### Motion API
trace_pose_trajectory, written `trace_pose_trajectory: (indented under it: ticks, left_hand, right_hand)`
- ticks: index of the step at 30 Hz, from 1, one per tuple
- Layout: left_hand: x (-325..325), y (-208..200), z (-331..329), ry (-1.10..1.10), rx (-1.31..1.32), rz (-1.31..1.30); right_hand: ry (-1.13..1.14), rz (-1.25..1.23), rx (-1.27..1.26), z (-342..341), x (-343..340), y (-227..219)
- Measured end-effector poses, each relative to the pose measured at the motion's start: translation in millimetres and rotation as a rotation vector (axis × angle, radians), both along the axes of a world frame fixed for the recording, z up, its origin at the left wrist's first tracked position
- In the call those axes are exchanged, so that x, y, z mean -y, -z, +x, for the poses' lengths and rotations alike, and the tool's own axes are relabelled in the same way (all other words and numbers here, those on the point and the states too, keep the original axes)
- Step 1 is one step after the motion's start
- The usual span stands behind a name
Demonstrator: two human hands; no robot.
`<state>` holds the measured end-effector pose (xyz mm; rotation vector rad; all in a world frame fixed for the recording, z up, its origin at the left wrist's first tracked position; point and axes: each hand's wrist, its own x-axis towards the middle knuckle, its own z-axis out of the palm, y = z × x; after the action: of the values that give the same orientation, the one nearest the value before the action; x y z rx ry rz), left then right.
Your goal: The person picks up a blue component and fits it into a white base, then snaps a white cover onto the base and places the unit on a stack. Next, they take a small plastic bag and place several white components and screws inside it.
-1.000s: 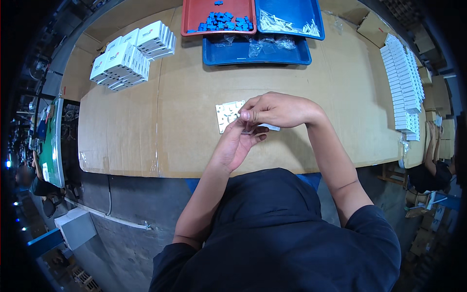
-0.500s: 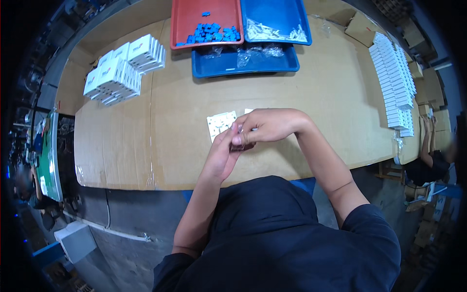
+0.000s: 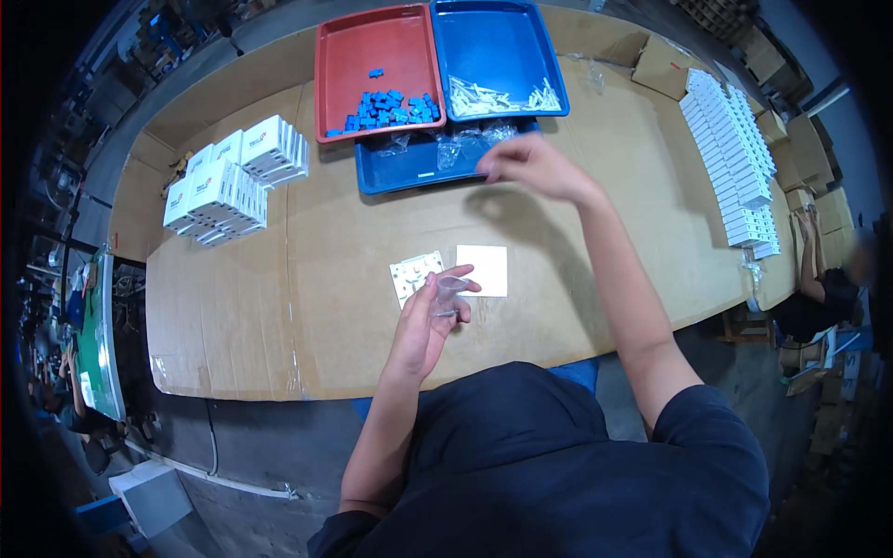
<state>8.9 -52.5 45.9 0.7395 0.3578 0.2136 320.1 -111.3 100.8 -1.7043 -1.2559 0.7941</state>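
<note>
Head view: your surface (image 3: pixel 344 325) is brown cardboard, smooth, with a creased seam and glossy tape at its near edge. A rigid red tray (image 3: pixel 372 51) carries small, blocky blue parts (image 3: pixel 391 113); the upper blue tray (image 3: pixel 493 46) beside it carries slender white pieces (image 3: pixel 479 99). Crinkled film lies in the lower blue tray (image 3: pixel 395 177). On the surface lie a white plate (image 3: pixel 406 276) with raised relief and cut-outs and, just right of it, a flat, plain white square (image 3: pixel 491 272). Your hands are well apart. Your left hand (image 3: pixel 426 339) grips a clear bag (image 3: pixel 448 296), thin, glossy and see-through, near the white plate. Your right hand (image 3: pixel 538 169), fingers bunched, is by the lower blue tray; whether it holds anything cannot be told
</note>
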Motion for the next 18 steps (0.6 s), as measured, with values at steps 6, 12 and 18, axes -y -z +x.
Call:
trace_pose_trajectory:
  ticks: [6, 12, 18]
  left_hand:
    - [7, 4, -10, 0.004, -0.036, 0.077]
    - [12, 8, -14, 0.016, -0.061, 0.019]
    - [17, 15, -21, 0.023, -0.062, -0.084]
  right_hand:
    - [0.590, 0.033, 0.589, 130, -27, 29]
    - [0.631, -0.247, 0.845, 147, -62, 46]
    - [0.711, -0.264, 0.926, 157, -69, 49]
